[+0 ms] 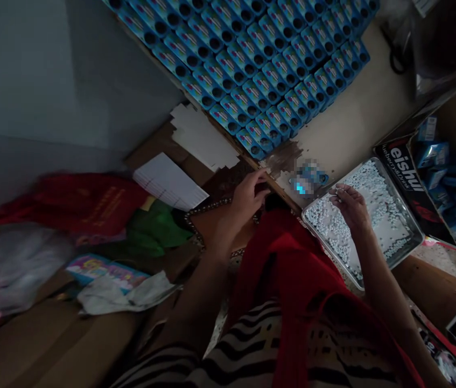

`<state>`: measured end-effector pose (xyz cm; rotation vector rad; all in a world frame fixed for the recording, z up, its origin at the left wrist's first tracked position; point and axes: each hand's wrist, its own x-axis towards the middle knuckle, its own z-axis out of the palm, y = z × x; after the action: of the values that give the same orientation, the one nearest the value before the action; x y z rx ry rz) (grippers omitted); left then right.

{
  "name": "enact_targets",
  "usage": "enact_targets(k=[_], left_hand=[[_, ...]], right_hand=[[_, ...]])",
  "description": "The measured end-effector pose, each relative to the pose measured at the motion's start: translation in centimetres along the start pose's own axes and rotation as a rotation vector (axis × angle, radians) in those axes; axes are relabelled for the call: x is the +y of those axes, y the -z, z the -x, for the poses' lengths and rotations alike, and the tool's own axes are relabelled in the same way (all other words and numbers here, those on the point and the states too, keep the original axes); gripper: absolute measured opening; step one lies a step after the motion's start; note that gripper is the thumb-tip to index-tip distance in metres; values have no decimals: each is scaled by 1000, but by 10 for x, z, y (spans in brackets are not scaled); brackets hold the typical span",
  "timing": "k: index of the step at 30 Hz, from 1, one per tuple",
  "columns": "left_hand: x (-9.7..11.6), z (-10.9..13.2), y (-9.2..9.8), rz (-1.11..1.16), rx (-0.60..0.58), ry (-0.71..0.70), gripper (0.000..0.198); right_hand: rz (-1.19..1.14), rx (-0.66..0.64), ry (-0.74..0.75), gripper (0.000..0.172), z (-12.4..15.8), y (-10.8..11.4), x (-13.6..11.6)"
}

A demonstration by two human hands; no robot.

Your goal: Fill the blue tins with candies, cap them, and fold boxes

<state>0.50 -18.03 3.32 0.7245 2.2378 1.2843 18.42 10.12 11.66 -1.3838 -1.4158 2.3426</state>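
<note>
My right hand is over the near-left part of a metal tray that holds a scatter of tiny pale-blue pellets. Its thumb and fingertips are pinched together; what they hold, if anything, is too small to name. At the table's wooden front edge, my left hand has its fingers bent but apart, with nothing in them. Between the hands lies a small blue item, partly blurred out. Beyond it, blue boxes, each with a dark round hole, stand in tight rows.
An open carton on the right holds several blue packs. Left of the table are a white sheet, red cloth, green cloth and a large cardboard box. A red apron covers my lap.
</note>
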Motion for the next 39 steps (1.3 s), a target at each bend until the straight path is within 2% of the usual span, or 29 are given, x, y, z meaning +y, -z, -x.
enact_targets(k=[5,9,12,18,21,23,25,26,28,30,33,36,39], left_hand=[[-4,-7,-9,-30,-24,-40,68],[-9,-9,-14,-59,-37,-69,67],[-13,-10,-16,-73,-40,-82,67],[-10,-23,-29,-34,-28,-77,67],[-1,-42,-46,44,-17,-57,64],[7,-56,-57,74,-28,-61,65],[14,-70,-66,85,-63,-76,69],[17,-76,-69,85,-85,-83,71],[20,-85,-75,82,-129,-98,75],[21,-92,-81,90,-189,-114,71],[29,-100,-90,93,-302,-136,53],[59,-99,-98,-40,-373,-288,36],[108,-84,-105,-329,-415,-544,27]], right_hand=[[20,-16,84,28,2,-8,5],[0,-10,66,34,4,-10,9],[-10,-5,52,32,9,-7,10],[55,-18,33,22,21,16,12],[235,-42,55,21,20,37,17],[512,83,152,28,17,51,23],[751,310,287,38,12,62,29],[783,402,330,42,10,65,32],[660,461,326,45,6,63,36],[413,409,235,45,1,53,39],[49,324,91,40,-11,28,40],[-227,256,-38,35,-28,9,36],[-397,212,-156,33,-40,3,34]])
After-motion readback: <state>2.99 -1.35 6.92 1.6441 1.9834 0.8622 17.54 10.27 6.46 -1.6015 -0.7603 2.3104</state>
